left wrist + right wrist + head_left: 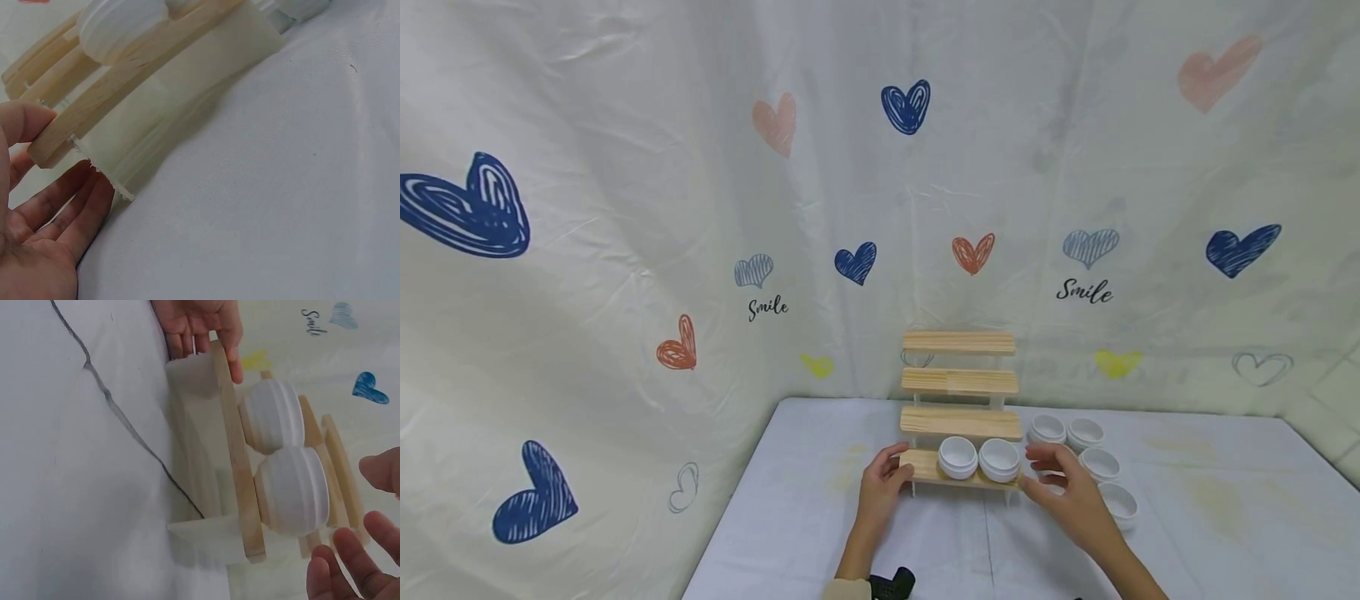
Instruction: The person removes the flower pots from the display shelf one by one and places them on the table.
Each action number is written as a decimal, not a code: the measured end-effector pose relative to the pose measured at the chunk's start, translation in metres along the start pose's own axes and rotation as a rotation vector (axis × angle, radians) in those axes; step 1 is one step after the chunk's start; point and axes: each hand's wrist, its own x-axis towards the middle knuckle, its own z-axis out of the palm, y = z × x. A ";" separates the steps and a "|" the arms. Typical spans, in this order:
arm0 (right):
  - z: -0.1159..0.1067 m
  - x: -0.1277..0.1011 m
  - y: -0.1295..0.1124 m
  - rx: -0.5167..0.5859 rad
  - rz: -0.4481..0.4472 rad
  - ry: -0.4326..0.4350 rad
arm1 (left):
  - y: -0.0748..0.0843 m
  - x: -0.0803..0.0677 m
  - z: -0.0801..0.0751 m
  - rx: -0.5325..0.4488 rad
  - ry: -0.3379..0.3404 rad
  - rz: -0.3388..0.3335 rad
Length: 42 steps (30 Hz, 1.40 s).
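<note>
A stepped display stand with wooden shelves (961,423) and pale side supports stands on the table. Two small white ridged bowls sit side by side on its lowest shelf: a left bowl (957,458) and a right bowl (1000,461). My left hand (880,487) grips the left end of that lowest shelf (94,106), the other fingers beside the support below. Near the shelf's right end is my right hand (1067,492), its fingers loosely bent and holding nothing. In the right wrist view, its fingertips (347,544) are apart from the right bowl (294,490).
More white bowls (1085,433) stand on the table right of the stand, some partly hidden by my right hand. A white cloth (1195,467) covers the table. Behind the stand hangs a white curtain (1030,167) printed with hearts.
</note>
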 end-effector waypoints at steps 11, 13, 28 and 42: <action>0.022 0.008 -0.001 0.001 0.070 -0.004 | -0.003 0.001 0.000 -0.006 -0.007 0.003; 0.024 0.009 -0.001 -0.001 0.091 -0.004 | -0.004 0.001 -0.001 -0.004 -0.002 0.003; 0.035 0.018 0.010 0.031 0.121 0.000 | -0.002 0.000 -0.001 0.011 -0.017 0.001; 0.041 0.021 0.013 0.014 0.142 -0.002 | -0.003 0.002 -0.001 0.007 -0.008 0.000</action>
